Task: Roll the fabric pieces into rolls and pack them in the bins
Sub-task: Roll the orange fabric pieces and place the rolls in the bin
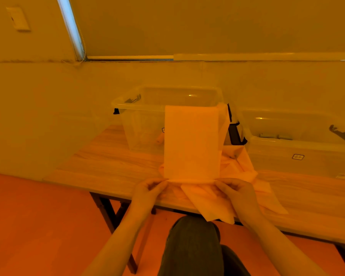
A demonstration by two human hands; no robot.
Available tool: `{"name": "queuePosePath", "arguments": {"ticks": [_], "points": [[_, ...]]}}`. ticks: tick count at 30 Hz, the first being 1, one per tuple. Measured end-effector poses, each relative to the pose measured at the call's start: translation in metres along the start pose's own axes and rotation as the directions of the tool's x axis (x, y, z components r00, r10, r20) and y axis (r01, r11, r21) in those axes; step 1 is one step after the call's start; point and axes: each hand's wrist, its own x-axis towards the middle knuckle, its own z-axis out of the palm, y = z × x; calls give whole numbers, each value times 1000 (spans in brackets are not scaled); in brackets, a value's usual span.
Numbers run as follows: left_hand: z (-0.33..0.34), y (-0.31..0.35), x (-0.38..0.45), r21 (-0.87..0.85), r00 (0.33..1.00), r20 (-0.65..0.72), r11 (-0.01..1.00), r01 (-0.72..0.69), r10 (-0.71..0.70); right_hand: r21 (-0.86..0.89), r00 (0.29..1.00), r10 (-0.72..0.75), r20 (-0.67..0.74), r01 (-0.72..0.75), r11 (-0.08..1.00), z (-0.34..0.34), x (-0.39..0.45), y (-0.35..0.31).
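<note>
Orange-tinted fabric strip (191, 142) is draping from the clear bin (145, 108) at twelve o'clock; left hand (147, 189) and right hand (234, 189) fingers are seemingly pinching its near corners.

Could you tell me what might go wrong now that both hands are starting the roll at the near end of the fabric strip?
The far end of the long pale fabric strip is draped over the clear plastic bin; rolling could tug it askew. The left hand and right hand pinch only its corners, so the middle may roll loosely. Loose fabric pieces underneath could get caught in the roll.
</note>
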Motion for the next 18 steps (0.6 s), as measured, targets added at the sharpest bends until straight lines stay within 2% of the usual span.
{"name": "queuePosePath", "arguments": {"ticks": [7, 18], "points": [[4, 2, -1, -106, 999, -38, 994, 1, -5, 122, 999, 32, -14, -30, 992, 3, 1, -2], [2, 2, 1, -62, 999, 9, 997, -52, 52, 98, 999, -1, 36, -3, 995, 2, 2, 3]]}}
